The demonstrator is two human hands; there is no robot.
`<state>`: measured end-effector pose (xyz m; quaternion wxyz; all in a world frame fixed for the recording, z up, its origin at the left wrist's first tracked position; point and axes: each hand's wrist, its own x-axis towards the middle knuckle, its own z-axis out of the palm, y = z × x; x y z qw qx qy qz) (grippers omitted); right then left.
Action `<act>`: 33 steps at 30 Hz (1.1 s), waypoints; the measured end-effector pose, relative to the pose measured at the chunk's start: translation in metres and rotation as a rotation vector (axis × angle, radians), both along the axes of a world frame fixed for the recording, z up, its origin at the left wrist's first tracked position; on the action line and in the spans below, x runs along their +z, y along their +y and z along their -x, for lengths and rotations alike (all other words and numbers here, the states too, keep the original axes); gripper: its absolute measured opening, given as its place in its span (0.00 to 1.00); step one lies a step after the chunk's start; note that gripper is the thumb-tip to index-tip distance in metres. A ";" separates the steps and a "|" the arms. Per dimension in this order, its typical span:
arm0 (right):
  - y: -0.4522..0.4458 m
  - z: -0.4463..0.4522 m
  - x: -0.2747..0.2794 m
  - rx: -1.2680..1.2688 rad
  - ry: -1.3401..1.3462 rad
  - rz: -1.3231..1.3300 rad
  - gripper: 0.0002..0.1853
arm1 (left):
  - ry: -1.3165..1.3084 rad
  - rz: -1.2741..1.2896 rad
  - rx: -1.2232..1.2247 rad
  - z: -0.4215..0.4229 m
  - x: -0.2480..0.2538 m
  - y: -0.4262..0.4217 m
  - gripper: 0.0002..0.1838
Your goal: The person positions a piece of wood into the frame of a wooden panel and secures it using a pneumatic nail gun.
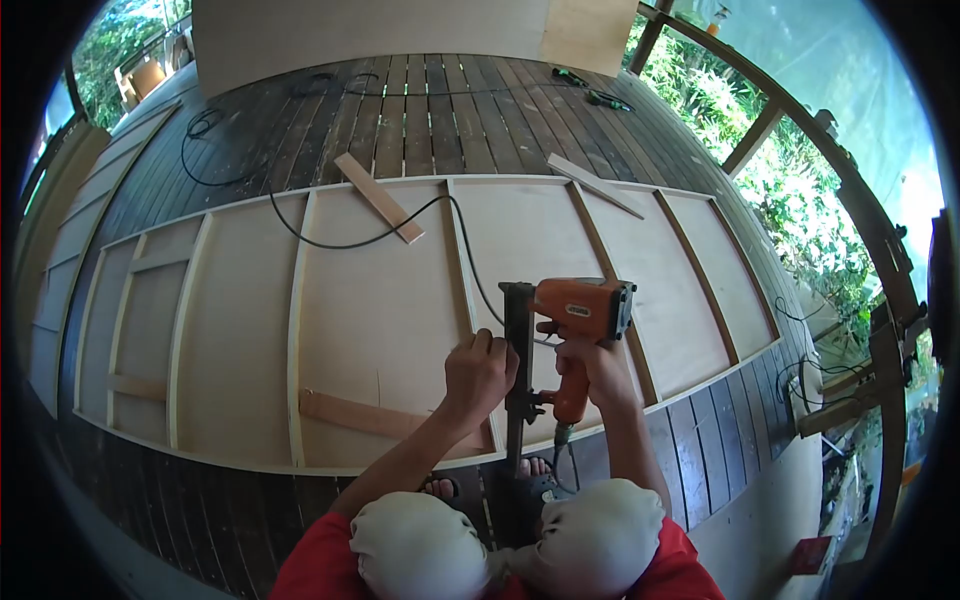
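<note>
My right hand (600, 372) is wrapped around the grip of an orange pneumatic nail gun (580, 303), held up in front of my body. The gun's long dark magazine (516, 400) stands roughly upright in view, to the left of the grip. My left hand (480, 372) is closed beside that magazine, knuckles close to or touching it; what its fingers hold, if anything, is hidden. An air hose (562, 455) runs from the bottom of the grip. Below the gun lies a large panel (370, 330) framed with thin wooden strips.
Two loose boards, one reddish (380, 197) and one pale (595, 185), lie across the panel's far edge. A black hose (350, 246) loops over the panel onto the dark plank floor (440, 115). Green tools (605, 100) lie farther back. Another framed panel (75, 260) is at left.
</note>
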<state>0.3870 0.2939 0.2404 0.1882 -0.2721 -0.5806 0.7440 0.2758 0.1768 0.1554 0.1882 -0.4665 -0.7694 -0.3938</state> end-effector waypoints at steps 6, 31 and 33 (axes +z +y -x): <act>0.012 -0.002 0.001 -0.022 0.102 0.123 0.14 | 0.159 0.116 0.071 -0.003 0.023 0.012 0.06; 0.021 -0.012 -0.072 0.053 0.027 0.305 0.09 | -1.448 -0.097 -0.324 0.003 -0.075 -0.003 0.14; 0.020 -0.011 -0.074 0.043 0.015 0.305 0.10 | -1.114 -0.051 -0.197 -0.006 -0.070 -0.007 0.16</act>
